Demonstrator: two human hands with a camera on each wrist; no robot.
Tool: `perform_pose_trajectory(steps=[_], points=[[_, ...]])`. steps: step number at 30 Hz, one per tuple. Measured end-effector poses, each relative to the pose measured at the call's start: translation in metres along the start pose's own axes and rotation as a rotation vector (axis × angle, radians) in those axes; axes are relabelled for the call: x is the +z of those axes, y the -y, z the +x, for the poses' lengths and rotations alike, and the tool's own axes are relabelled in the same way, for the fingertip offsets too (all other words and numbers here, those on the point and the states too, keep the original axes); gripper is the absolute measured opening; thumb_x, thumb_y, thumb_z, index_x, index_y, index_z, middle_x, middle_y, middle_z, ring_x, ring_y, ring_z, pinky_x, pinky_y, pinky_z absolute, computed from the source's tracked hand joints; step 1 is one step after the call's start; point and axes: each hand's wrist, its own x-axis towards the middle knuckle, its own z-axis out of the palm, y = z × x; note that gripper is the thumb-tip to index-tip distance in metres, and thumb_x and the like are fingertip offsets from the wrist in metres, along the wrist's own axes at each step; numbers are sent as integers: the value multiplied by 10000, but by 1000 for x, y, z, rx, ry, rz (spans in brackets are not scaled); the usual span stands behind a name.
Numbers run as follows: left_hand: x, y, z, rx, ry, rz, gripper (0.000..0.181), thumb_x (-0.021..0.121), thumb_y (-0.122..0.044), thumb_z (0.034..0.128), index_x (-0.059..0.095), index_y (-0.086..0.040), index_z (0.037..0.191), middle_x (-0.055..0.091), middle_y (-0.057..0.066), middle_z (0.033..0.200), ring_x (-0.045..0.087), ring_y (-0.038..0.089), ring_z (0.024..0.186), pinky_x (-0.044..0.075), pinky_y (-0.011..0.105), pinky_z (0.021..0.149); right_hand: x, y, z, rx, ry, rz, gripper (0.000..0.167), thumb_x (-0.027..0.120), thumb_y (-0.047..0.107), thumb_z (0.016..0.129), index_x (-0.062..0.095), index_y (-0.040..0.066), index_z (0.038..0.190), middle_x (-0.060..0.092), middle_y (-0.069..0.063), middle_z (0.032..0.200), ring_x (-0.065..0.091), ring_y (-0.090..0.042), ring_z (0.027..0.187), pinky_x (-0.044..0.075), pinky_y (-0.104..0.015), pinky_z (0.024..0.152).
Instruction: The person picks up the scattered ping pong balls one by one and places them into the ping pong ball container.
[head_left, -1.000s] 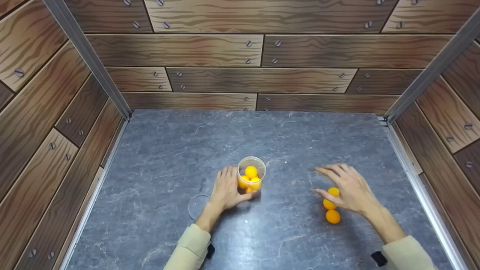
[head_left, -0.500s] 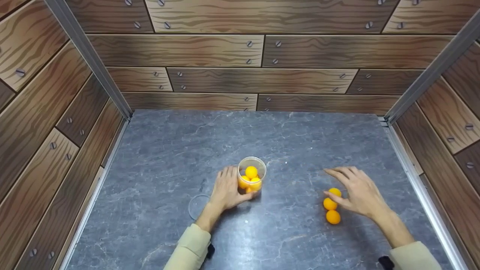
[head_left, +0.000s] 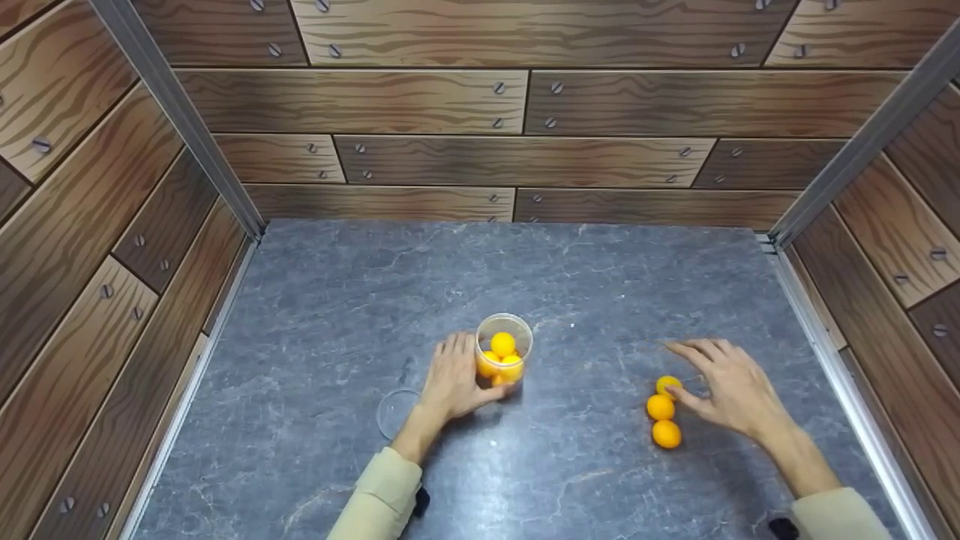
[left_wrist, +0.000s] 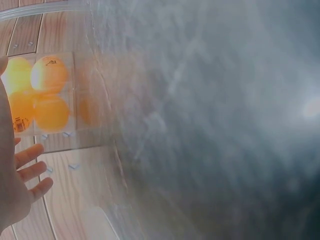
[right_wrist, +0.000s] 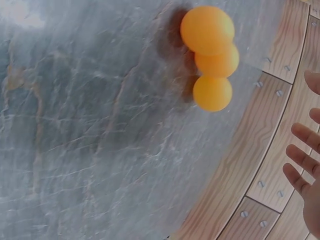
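In the head view my left hand point(head_left: 454, 379) holds a clear plastic container point(head_left: 522, 337) upright on the table, its thumb round the near side and its fingers along the left. Several orange ping-pong balls point(head_left: 503, 345) lie inside; dark printing shows on some balls point(left_wrist: 50, 75) in the left wrist view. My right hand point(head_left: 731, 386) hovers, fingers spread and gripping nothing, just right of three loose ping-pong balls. The near ball point(head_left: 666, 434), the middle ball point(head_left: 660, 408) and the far ball point(head_left: 667, 387) form a short row; the right thumb partly covers the far one.
A clear round lid point(head_left: 394, 416) lies flat left of my left wrist. The grey marbled table point(head_left: 360, 277) is bounded by wood-patterned walls point(head_left: 427, 105) at the back and both sides, with metal rails point(head_left: 840, 382) along the side edges.
My right hand has drifted right, away from the container, uncovering more of the loose balls. The left hand and the container have stayed in place.
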Motion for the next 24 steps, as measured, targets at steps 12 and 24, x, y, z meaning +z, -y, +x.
perform_pose_trajectory(steps=[12,24], points=[[2,0,1,-5,-22,-27,1007,666,-806,790,514,-18,1399,658,117,1245,593,297,1175,494,441,969,10,-14,-15,19,45,-6,681,903,304,761,661,128,1373,714,-133,1218,658,-338,1039,542,-504,807],[3,1,1,-3,-23,-24,1006,685,-794,790,516,-5,1392,659,133,1253,590,302,1182,496,439,972,24,-20,-28,49,133,-12,691,899,328,782,655,130,1397,699,-153,1255,660,-367,1086,562,-560,851]])
